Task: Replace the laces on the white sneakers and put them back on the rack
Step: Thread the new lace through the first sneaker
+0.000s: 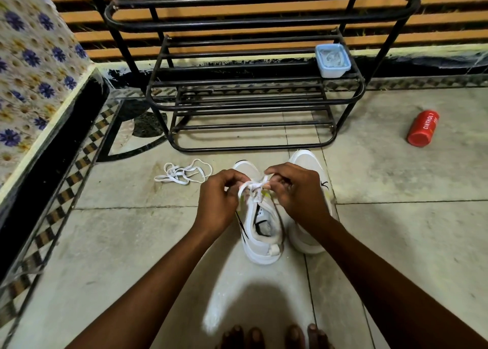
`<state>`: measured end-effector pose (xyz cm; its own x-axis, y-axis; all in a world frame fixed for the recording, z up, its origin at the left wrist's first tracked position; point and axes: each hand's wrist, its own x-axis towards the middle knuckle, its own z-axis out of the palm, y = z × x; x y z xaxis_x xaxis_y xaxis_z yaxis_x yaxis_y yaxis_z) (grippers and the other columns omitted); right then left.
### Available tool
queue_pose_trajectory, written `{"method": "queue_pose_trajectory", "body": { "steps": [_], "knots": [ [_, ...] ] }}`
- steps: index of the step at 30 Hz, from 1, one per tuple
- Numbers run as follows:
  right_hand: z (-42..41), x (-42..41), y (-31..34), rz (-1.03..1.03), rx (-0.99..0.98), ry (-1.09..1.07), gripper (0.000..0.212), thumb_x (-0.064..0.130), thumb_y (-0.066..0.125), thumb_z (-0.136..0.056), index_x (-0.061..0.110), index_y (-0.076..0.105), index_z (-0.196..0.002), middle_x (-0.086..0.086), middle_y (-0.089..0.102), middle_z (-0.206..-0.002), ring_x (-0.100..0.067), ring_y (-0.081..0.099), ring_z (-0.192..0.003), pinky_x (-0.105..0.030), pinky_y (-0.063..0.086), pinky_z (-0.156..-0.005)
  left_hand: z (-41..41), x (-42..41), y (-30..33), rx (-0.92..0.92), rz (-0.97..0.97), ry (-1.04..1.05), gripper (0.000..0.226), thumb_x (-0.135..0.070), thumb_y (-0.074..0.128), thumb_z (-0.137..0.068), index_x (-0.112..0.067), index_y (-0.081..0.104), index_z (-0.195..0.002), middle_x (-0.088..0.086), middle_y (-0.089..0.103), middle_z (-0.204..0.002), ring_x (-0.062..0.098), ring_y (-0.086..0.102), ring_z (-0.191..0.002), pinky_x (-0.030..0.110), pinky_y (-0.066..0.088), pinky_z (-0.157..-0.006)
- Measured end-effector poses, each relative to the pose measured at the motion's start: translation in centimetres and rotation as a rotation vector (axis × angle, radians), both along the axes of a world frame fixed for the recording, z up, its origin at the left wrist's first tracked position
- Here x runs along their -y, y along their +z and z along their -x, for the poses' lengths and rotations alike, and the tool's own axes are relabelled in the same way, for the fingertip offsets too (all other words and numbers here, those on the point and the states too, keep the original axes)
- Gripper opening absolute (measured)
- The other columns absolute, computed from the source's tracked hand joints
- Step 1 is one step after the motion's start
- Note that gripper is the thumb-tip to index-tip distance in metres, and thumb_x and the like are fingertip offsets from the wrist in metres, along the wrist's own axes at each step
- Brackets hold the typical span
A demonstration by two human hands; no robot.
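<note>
Two white sneakers stand on the tiled floor, toes toward the black metal rack [253, 103]. The nearer sneaker [261, 230] has a white lace [252, 190] threaded at its top. My left hand [220, 201] pinches one side of that lace and my right hand [295, 190] pinches the other, fingers curled over the shoe's tongue. The second sneaker [306, 164] sits just right of the first, largely hidden under my right hand and forearm. A loose white lace [182, 174] lies in a tangle on the floor to the left.
A pale blue plastic box [332, 61] holding something white sits on the rack's middle shelf at the right. A red canister [422, 128] lies on its side on the floor far right. A floral-covered ledge [34, 71] borders the left. My toes [274, 336] show at the bottom.
</note>
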<state>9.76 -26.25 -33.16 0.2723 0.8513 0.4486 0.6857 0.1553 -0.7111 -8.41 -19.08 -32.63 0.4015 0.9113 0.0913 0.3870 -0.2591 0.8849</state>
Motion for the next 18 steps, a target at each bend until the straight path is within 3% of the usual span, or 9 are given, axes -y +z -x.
{"method": "queue_pose_trajectory", "body": {
  "steps": [3,6,9,11,12,15,18],
  "knots": [
    [-0.7,0.6,-0.2,0.054,-0.008,-0.067,0.016,0.002,0.079,-0.076,0.015,0.078,-0.086,0.009,0.068,-0.075,-0.006,0.062,-0.066,-0.027,0.051,-0.065,1.1,0.5,-0.1,-0.121,-0.182,0.042,0.026,0.001,0.064,-0.086,-0.022,0.078,-0.087,-0.01,0.07,-0.084,0.008,0.065,-0.08,0.03,0.054,-0.07],
    [-1.0,1.4,-0.4,0.129,0.018,-0.096,0.01,0.014,0.071,-0.082,0.016,0.077,-0.075,0.005,0.063,-0.068,-0.008,0.056,-0.06,-0.032,0.045,-0.061,2.5,1.3,-0.9,-0.196,-0.195,0.138,0.026,0.001,0.068,-0.084,-0.024,0.076,-0.083,-0.006,0.067,-0.079,0.011,0.063,-0.075,0.03,0.048,-0.069],
    [-1.0,1.9,-0.4,0.265,0.033,-0.151,0.017,0.014,0.064,-0.081,0.018,0.073,-0.067,0.013,0.048,-0.058,0.0,0.052,-0.056,-0.016,0.031,-0.058,3.7,1.8,-1.7,-0.206,-0.025,0.261,0.032,0.0,0.071,-0.085,-0.03,0.073,-0.075,-0.013,0.07,-0.071,0.002,0.064,-0.07,0.022,0.049,-0.067],
    [-0.6,2.1,-0.5,0.334,-0.003,-0.17,0.024,0.007,0.064,-0.082,0.021,0.068,-0.063,0.014,0.05,-0.056,0.004,0.057,-0.062,-0.007,0.032,-0.058,4.0,2.2,-2.4,-0.171,0.138,0.308,0.03,-0.001,0.071,-0.086,-0.028,0.073,-0.073,-0.016,0.071,-0.066,-0.002,0.064,-0.066,0.013,0.045,-0.063],
    [-0.4,2.2,-0.6,0.35,-0.03,-0.193,0.024,0.011,0.06,-0.082,0.024,0.066,-0.062,0.013,0.053,-0.058,0.003,0.056,-0.061,-0.005,0.033,-0.058,4.0,2.2,-2.8,-0.129,0.223,0.342,0.028,-0.002,0.072,-0.086,-0.026,0.075,-0.074,-0.016,0.071,-0.065,-0.001,0.063,-0.063,0.015,0.046,-0.065],
    [-0.1,2.1,-0.6,0.359,-0.154,-0.307,0.02,0.016,0.048,-0.074,0.016,0.066,-0.067,0.007,0.064,-0.069,0.0,0.055,-0.065,-0.003,0.035,-0.062,4.2,1.8,-3.5,0.139,0.511,0.482,0.026,0.003,0.07,-0.09,-0.018,0.076,-0.075,-0.007,0.065,-0.056,0.012,0.057,-0.059,0.031,0.05,-0.072],
    [-0.4,2.3,-1.1,0.386,-0.175,-0.399,0.016,-0.001,0.06,-0.079,0.011,0.067,-0.072,0.004,0.067,-0.075,-0.007,0.059,-0.07,-0.003,0.036,-0.065,4.1,1.9,-3.4,0.368,0.753,0.553,0.019,0.007,0.064,-0.095,-0.006,0.072,-0.084,0.0,0.062,-0.054,0.014,0.055,-0.054,0.027,0.051,-0.063]
  ]
}}
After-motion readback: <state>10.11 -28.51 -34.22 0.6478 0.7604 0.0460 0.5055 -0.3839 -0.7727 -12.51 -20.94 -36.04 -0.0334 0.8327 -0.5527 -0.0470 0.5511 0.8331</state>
